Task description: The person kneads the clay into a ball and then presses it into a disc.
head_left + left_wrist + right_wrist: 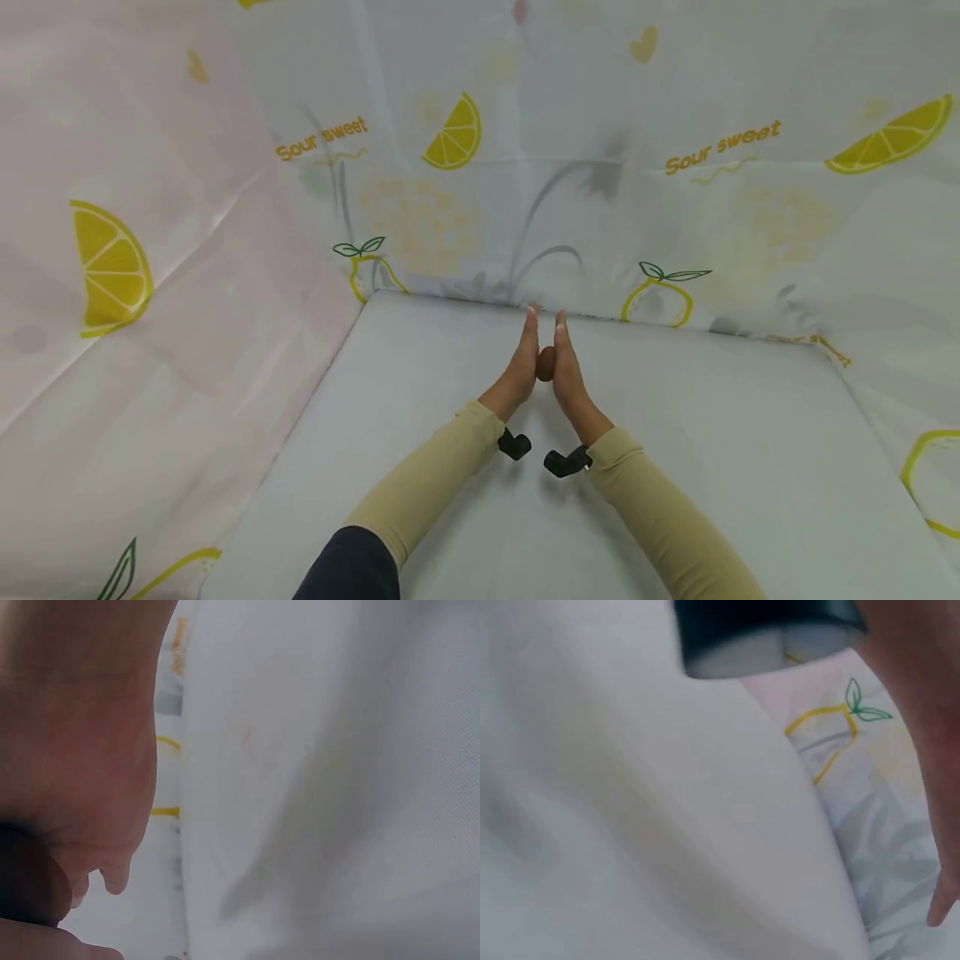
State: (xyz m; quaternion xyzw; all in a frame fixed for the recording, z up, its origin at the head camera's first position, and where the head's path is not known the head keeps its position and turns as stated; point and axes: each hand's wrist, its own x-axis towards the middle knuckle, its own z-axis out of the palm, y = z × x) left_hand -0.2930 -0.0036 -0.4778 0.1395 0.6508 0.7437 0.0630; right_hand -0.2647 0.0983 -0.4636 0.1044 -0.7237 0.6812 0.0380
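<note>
A small brown ball sits between the two palms, in the middle of the head view. My left hand presses it from the left with straight fingers pointing away from me. On the other side my right hand lies flat against it, its fingers straight too. The fingertips lean close together with a narrow gap between them. In the left wrist view the ball shows dark at the lower left between the hands. The right wrist view shows part of a hand at its right edge; the ball is hidden there.
A white tabletop spreads under both arms. Lemon-printed sheets hang behind it and along the sides. Each wrist carries a black camera mount, one left and one right, close to each other above the table.
</note>
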